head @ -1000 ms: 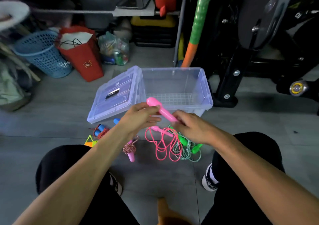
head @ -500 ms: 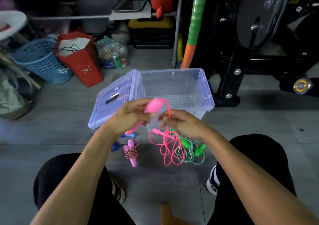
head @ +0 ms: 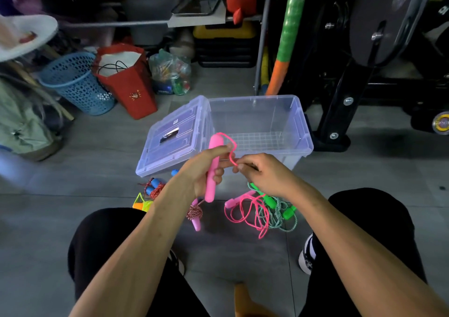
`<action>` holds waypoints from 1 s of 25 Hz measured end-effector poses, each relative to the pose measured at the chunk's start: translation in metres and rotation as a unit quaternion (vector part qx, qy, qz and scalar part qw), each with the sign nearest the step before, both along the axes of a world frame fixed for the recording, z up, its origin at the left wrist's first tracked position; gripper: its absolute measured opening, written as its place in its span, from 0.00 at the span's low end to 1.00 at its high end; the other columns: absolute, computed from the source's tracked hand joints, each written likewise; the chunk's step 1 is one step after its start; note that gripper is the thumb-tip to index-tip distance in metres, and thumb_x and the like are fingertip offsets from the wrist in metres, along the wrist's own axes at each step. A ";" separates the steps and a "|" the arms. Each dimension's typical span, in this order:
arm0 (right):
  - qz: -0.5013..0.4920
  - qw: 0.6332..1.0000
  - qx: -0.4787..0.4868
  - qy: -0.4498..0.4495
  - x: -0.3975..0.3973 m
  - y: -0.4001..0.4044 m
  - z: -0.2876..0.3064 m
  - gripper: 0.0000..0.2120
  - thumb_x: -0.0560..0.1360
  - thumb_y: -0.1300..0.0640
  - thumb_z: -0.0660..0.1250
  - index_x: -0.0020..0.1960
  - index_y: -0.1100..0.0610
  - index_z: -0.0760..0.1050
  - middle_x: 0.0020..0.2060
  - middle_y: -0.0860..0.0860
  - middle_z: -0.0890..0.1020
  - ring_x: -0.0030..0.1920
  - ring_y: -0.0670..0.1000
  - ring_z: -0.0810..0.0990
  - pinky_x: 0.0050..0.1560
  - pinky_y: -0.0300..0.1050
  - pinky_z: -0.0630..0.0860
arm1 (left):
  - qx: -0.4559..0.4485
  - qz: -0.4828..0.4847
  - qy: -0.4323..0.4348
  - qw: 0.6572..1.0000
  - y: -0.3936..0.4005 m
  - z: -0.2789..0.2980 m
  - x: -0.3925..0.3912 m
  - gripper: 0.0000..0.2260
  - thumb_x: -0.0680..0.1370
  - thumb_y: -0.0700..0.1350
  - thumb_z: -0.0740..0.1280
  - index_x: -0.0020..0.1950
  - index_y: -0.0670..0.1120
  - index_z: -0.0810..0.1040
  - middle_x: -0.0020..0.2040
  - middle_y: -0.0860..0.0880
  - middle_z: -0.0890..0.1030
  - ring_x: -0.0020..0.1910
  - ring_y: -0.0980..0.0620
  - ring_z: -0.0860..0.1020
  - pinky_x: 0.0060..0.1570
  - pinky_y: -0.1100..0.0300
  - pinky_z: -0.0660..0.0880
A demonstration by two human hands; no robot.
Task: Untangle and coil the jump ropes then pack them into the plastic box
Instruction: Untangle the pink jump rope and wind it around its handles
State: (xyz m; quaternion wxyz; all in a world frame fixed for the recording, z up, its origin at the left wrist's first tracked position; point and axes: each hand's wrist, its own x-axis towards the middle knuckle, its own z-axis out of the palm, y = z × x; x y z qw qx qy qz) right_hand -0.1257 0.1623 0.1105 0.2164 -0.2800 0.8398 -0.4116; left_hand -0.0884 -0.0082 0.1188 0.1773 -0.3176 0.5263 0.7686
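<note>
Since 0.5 s ago pink handle (head: pixel 212 168) has swung upright w/ cord end up, gripped in left hand (head: pixel 201 174), fingers curled round it. Right hand (head: pixel 263 174) pinches pink cord (head: pixel 232 155) just beside it, thumb & forefinger tips together. Behind: open plastic box (head: pixel 305 132), lid (head: pixel 173 135) leaning at its left; rest of pink rope (head: pixel 247 213) lies on floor, tangled w/ green rope (head: pixel 283 213).

Grey tiled floor (head: pixel 73 183), blue basket (head: pixel 77 83), red bag (head: pixel 131 90), black exercise machine (head: pixel 364 61), dim light
</note>
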 end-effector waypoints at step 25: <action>0.006 0.999 0.004 0.039 -0.013 0.019 0.008 0.10 0.80 0.55 0.62 0.43 0.49 0.79 0.27 0.48 0.70 0.28 0.47 0.66 0.32 0.44 0.62 | -0.358 -0.180 0.172 0.900 0.014 0.015 0.015 0.10 0.75 0.47 0.72 0.41 0.41 0.82 0.27 0.52 0.72 0.24 0.56 0.65 0.26 0.65 0.63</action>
